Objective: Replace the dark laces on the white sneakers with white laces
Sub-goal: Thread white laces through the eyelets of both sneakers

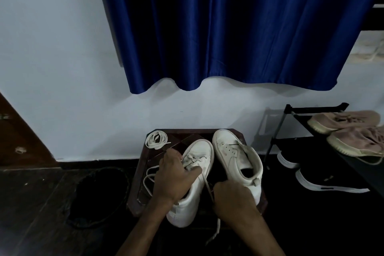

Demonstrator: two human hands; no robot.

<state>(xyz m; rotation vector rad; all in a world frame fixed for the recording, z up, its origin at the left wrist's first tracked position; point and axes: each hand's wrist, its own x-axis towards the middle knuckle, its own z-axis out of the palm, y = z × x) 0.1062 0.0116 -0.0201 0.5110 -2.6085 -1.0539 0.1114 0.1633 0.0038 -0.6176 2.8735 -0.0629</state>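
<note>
My left grip (174, 174) is closed over the lacing area of the left sneaker (200, 148), thumb laid across the tongue. This sneaker stands on the table (180, 137), touching the right sneaker (230, 151). My right grip (232, 199) is clamped, fingers curled, on the white lace (206, 185), which runs taut from the eyelets.
</note>
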